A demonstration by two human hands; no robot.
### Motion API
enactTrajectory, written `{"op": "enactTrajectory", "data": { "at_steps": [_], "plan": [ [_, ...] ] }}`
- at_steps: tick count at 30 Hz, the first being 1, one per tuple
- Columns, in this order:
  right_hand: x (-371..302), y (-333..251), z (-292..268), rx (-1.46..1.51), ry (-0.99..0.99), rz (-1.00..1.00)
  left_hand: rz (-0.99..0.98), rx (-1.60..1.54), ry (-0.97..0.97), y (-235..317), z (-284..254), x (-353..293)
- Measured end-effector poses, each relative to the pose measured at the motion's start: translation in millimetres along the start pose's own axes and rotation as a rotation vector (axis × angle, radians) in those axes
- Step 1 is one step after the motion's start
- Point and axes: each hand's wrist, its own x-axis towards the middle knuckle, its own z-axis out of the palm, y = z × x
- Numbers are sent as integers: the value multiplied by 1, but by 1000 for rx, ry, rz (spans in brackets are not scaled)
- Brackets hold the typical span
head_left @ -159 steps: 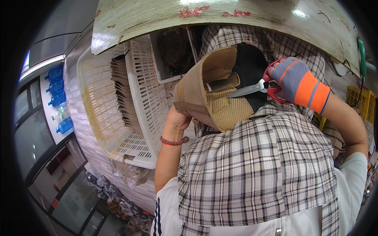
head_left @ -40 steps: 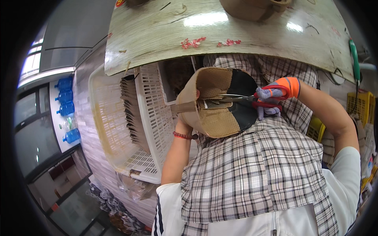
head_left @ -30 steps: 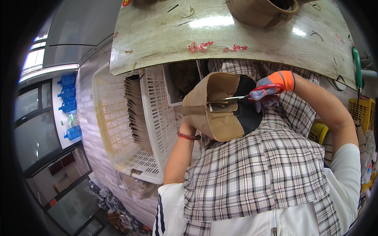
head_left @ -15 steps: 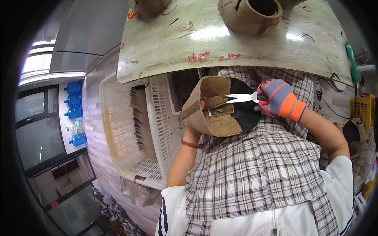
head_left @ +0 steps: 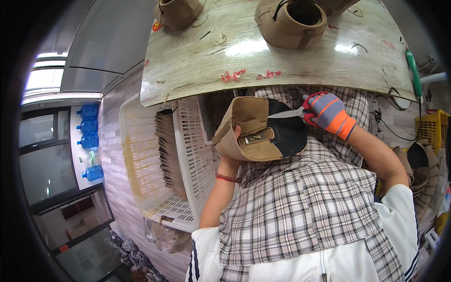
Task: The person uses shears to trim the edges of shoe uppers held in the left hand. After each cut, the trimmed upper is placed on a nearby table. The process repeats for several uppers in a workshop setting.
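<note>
My bare left hand (head_left: 230,157) grips a tan shoe upper (head_left: 235,141) from its left side, the thumb hooked over its rim. The upper lies over my lap with its opening toward me, showing a ribbed tan lining and a black part (head_left: 287,134) on the right. In a grey and orange glove, my right hand (head_left: 329,113) is closed round the red handles of a pair of scissors (head_left: 289,113). The blades look closed and point left, over the black part near its upper edge. Most of my left fingers are hidden behind the upper.
Ahead is a table (head_left: 188,70) carrying several tan shoe uppers (head_left: 293,26) and thread scraps. A white plastic basket (head_left: 188,155) with a row of stacked tan pieces (head_left: 169,150) stands at my left. A yellow crate (head_left: 432,131) and more uppers (head_left: 420,164) are at the right.
The scissors' blades have come together and moved up slightly with my right hand. The upper has shifted a little left in my left hand, and its lining shows more openly.
</note>
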Motion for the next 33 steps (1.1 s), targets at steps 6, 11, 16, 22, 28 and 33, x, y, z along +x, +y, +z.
{"op": "enactTrajectory", "data": {
  "at_steps": [6,11,16,22,28,33],
  "plan": [
    [15,-23,-3,3,15,-78,62,110,-13,10,16,-1],
    [-8,6,12,-2,78,-43,45,96,-17,10,10,-5],
    [-45,31,-1,93,241,199,269,435,54,108,19,-34],
    [-39,35,16,180,305,263,701,2252,-437,272,53,-14],
    [-37,35,8,241,262,321,1494,1986,-390,344,179,63],
    [-37,39,15,263,258,321,1630,1987,-520,319,281,144]
  ]
}}
